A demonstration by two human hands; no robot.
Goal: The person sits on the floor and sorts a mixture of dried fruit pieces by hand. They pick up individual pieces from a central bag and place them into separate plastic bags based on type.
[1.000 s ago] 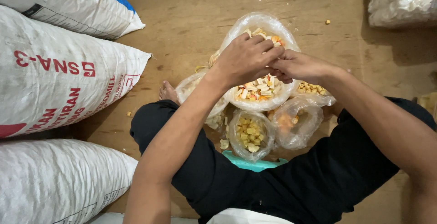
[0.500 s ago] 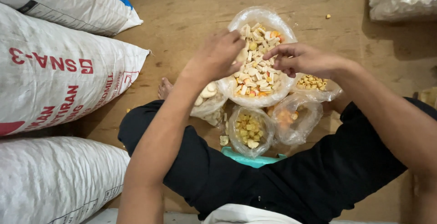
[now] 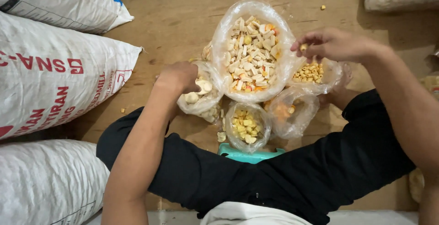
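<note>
Sorting in hand: small yellow piece (image 3: 303, 47) pinched by right hand (image 3: 336, 45) beside big mixed bag (image 3: 253, 51); left hand (image 3: 179, 76) closed in white-piece bag (image 3: 201, 94).

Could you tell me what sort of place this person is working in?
Probably a storeroom or small workshop for sorting bulk snacks. Large white woven sacks lie beside a bare wooden floor, where the person sits with open clear plastic bags of mixed crackers; the left hand reaches into a smaller bag, and the right hand pinches one piece.
</note>
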